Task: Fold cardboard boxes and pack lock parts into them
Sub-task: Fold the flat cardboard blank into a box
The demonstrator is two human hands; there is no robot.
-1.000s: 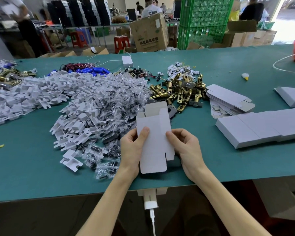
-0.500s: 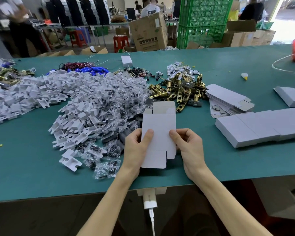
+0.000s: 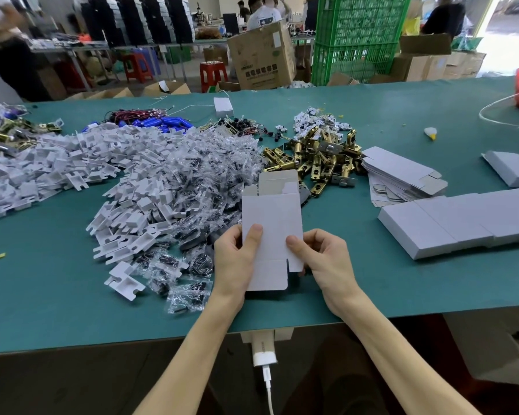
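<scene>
A flat cardboard box point(image 3: 271, 223), white and not yet opened out, is held upright above the near edge of a green table point(image 3: 372, 283), in the middle of the view. Its top flaps stand up at the far end and its bottom flap hangs down toward the person.

Both hands grip it by the lower half. The left hand point(image 3: 232, 260) pinches the left edge, with the thumb laid flat on the front face and the fingers curled behind the card. The right hand point(image 3: 327, 262) pinches the right edge the same way, with the thumb on the front and the fingers tucked behind.

Just behind and to the left of the box lies a heap of clear bags of small dark parts point(image 3: 198, 187), mixed into a wide pile of white plastic inserts point(image 3: 123, 190). Behind the box, slightly right, sits a pile of brass latch parts point(image 3: 318, 157). Next to that pile, on its right, is a stack of flat box blanks point(image 3: 402, 175). Nearer on the right, a row of folded white boxes point(image 3: 462, 220) lies end to end.

A white charger point(image 3: 263, 350) with a cable hangs below the table edge. Beyond the table stand a brown carton point(image 3: 261, 58) and green crates point(image 3: 360, 34).
</scene>
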